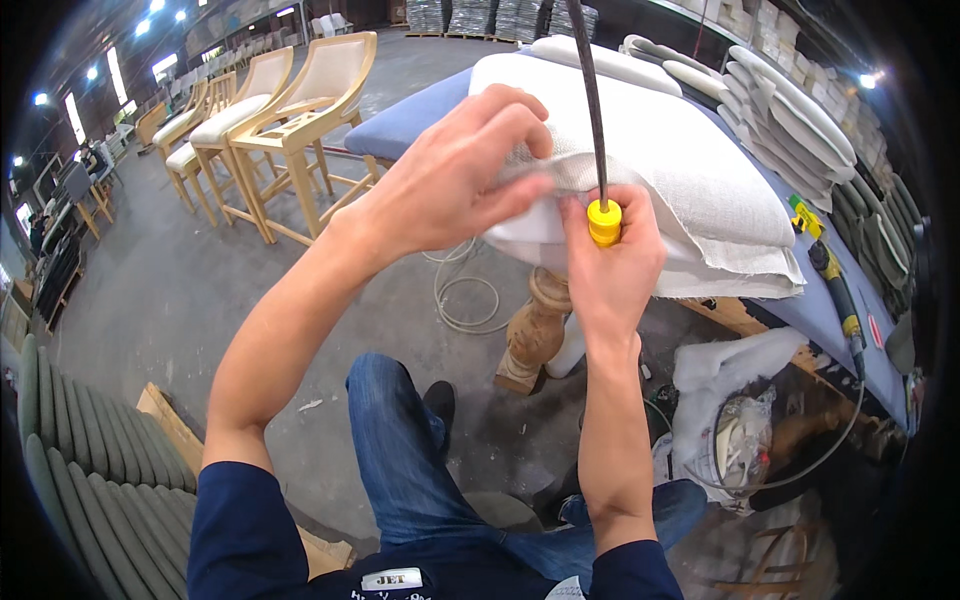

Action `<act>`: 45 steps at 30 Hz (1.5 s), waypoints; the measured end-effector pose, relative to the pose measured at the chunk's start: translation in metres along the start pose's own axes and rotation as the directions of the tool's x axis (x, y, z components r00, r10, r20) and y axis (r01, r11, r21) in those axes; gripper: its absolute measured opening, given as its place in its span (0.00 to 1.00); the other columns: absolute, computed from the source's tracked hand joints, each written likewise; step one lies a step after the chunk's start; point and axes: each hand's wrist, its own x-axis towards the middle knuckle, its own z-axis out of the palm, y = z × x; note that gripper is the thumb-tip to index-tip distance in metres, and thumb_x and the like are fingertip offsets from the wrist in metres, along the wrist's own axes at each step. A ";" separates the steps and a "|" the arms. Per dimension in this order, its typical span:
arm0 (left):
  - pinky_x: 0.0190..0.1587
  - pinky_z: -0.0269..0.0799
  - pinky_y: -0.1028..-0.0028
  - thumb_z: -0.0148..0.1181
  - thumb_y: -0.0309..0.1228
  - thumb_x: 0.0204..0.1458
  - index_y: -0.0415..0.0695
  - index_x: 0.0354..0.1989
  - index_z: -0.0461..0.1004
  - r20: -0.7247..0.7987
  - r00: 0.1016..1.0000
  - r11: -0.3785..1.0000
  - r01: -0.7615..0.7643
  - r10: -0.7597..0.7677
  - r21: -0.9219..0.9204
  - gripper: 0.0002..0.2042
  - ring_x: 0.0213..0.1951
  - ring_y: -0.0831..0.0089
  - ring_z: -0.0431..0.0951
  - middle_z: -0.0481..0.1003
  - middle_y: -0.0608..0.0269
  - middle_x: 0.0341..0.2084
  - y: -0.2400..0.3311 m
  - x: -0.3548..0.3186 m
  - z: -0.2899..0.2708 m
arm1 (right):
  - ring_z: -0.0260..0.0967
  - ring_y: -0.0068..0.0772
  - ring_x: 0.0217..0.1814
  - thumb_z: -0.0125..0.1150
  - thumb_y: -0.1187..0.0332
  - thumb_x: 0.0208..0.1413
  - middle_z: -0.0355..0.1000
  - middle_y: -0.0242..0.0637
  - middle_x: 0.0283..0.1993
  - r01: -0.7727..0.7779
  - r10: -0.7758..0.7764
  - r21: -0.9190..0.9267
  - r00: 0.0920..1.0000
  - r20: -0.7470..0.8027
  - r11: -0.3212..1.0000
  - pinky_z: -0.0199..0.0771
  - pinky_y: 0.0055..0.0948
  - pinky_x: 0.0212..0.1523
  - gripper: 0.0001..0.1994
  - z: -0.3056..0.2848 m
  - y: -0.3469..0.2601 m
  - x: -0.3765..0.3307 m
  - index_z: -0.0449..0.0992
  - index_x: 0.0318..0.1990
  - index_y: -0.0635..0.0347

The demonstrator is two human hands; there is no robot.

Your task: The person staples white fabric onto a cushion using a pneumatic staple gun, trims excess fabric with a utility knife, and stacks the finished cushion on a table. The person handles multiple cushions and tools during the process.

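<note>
A beige cloth (720,195) over a white padded piece (560,85) is worked at the near end of a blue-covered surface (413,115) in a furniture workshop. The cloth's near edge is set just beyond the right hand (615,255) and runs from the left hand (485,165) toward the right, slanting nearer to the wearer. The left hand is placed nearer the raised part of the edge, its fingers bent over the cloth with the thumb apart; whether the cloth is pinched cannot be told. The right hand's grip is closed around a yellow cylindrical piece (605,223), from which a dark hose (592,100) is stretched upward, nearly upright; whatever lies beneath is hidden by the palm. Below, on the right, a clear plastic bag (745,435) is seen filled with pale scraps, not all of which can be made out, with white batting (735,365) heaped behind it. Farther right, a yellow-and-black power tool (828,262) is laid on the surface, near stacked grey cushions (790,125). Wooden chairs (290,130) are lined up at the left.
</note>
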 end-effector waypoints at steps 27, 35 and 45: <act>0.70 0.65 0.62 0.61 0.23 0.46 0.42 0.47 0.73 0.232 0.952 0.934 0.255 -0.197 -0.251 0.17 0.66 0.60 0.71 0.73 0.57 0.62 -0.016 0.026 0.006 | 0.75 0.34 0.35 0.64 0.78 0.62 0.75 0.42 0.38 0.056 0.048 -0.208 0.884 0.465 0.977 0.75 0.31 0.38 0.23 -0.142 0.057 -0.099 0.77 0.66 0.61; 0.71 0.65 0.59 0.61 0.23 0.46 0.43 0.46 0.73 0.232 0.954 0.942 0.246 -0.192 -0.230 0.17 0.67 0.58 0.70 0.72 0.55 0.62 -0.017 0.026 0.007 | 0.76 0.36 0.34 0.66 0.76 0.62 0.74 0.41 0.36 0.054 0.098 -0.320 0.892 0.441 0.946 0.77 0.33 0.37 0.23 -0.139 0.058 -0.089 0.78 0.66 0.56; 0.65 0.70 0.60 0.62 0.18 0.44 0.43 0.39 0.74 0.060 0.994 0.985 0.100 -0.092 -0.142 0.13 0.64 0.57 0.73 0.76 0.54 0.59 -0.011 0.012 0.014 | 0.73 0.38 0.30 0.68 0.76 0.60 0.73 0.39 0.33 0.165 0.043 -0.392 0.881 0.471 0.905 0.75 0.35 0.35 0.25 -0.144 0.047 -0.057 0.79 0.66 0.51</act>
